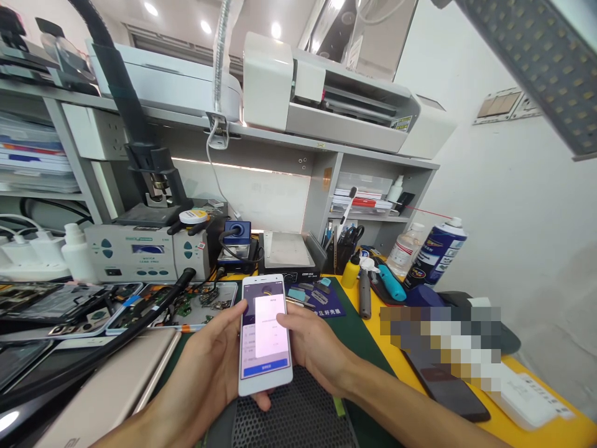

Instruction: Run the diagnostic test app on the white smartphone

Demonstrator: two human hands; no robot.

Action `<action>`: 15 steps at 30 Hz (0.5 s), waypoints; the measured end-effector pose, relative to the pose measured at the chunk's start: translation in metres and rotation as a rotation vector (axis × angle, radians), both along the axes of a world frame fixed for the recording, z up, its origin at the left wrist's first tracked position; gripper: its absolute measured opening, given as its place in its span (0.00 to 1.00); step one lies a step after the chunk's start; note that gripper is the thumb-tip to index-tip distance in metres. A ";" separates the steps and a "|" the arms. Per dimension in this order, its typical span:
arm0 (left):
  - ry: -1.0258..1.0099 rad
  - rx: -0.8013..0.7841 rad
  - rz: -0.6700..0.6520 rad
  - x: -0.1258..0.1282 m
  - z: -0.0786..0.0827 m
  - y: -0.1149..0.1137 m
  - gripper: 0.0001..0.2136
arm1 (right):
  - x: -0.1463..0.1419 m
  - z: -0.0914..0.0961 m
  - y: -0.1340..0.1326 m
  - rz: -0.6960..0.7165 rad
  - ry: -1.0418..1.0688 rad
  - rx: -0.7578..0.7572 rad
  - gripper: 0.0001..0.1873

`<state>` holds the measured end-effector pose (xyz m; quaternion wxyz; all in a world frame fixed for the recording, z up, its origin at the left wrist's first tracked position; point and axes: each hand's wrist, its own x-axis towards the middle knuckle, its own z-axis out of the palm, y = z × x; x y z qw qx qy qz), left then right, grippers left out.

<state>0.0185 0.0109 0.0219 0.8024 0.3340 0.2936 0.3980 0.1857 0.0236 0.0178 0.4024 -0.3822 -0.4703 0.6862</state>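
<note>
A white smartphone (265, 336) is held upright in both hands, its lit screen facing me with a pale pop-up box and a blue bar at the bottom. My left hand (219, 348) grips the phone's left edge, a fingertip showing under its lower end. On the other side my right hand (317, 339) is closed around the right edge, its thumb over the screen by the pop-up box. The fingers behind the phone are hidden. Below the phone lies a black perforated mat (293, 410) on the green work mat (373, 379).
To the left are a grey rework station (149, 249), trays of circuit boards (186, 305) and a gold phone back (107, 379). A black hose (121, 354) crosses there. Right are a yellow bottle (351, 270), a spray can (436, 252) and a dark phone (448, 386). A lamp (536, 62) hangs overhead.
</note>
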 end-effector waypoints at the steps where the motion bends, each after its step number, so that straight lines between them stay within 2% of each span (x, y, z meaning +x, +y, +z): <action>1: 0.004 0.006 -0.001 0.000 0.000 0.000 0.25 | 0.000 0.000 -0.001 0.001 0.002 0.003 0.21; 15: -0.008 0.003 -0.001 -0.001 -0.002 0.000 0.25 | 0.000 -0.001 -0.001 0.014 0.000 0.032 0.20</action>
